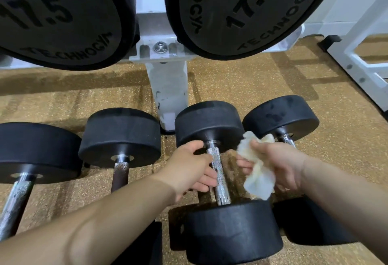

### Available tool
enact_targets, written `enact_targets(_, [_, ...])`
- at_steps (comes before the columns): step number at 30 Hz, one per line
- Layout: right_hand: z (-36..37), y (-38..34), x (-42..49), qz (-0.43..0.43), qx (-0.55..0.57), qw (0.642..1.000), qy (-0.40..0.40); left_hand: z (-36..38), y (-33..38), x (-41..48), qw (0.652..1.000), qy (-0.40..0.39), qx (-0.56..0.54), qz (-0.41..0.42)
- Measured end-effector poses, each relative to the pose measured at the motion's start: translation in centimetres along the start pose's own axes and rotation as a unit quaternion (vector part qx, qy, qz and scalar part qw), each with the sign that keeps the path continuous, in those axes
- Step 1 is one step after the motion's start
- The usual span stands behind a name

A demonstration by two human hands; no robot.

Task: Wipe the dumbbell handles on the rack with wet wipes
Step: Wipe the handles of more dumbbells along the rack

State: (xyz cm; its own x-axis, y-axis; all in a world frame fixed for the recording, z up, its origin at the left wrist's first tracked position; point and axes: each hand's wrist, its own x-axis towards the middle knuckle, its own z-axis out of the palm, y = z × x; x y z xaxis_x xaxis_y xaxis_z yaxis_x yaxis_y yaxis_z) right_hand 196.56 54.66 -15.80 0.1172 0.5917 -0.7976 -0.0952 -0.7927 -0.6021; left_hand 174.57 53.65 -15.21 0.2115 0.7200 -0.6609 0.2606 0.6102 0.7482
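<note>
Several black round-headed dumbbells lie on the speckled floor below the rack. The third one from the left has a knurled chrome handle (218, 173) between its two heads. My left hand (189, 170) reaches in from the left, its fingertips touching the side of that handle and its thumb near the far collar. Just right of the handle, my right hand (287, 166) grips a crumpled white wet wipe (260, 178). The wipe hangs beside the handle and does not touch it. The wipe and my right hand hide most of the handle of the rightmost dumbbell (281, 117).
Two large 17.5 dumbbell heads (52, 16) (241, 8) sit on the white rack above, with its post (168, 88) between them. To the left lie a dumbbell with a rusty handle (120, 172) and another with a worn chrome handle (16, 199). A white frame (361, 63) stands at the right.
</note>
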Motion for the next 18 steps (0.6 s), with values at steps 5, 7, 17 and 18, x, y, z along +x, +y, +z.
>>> enact_targets(5, [3.4,1.2,1.8,0.004,-0.168,0.979,0.113,-0.5,-1.6,0.8,0.997,0.059,0.034,-0.032])
enact_targets(7, [7.2,1.5,1.3,0.022,-0.156,0.986,0.055,-0.5,-2.3,1.0,0.996,0.062,0.047,-0.045])
enact_targets(17, [11.0,4.3,1.1,0.050,-0.322,0.945,0.031,-2.4,-4.2,1.9,0.995,0.055,0.025,-0.076])
enact_targets(18, [10.7,4.7,1.2,0.067,-0.325,0.943,0.029,-2.5,-4.2,2.1,0.995,0.057,0.024,-0.077])
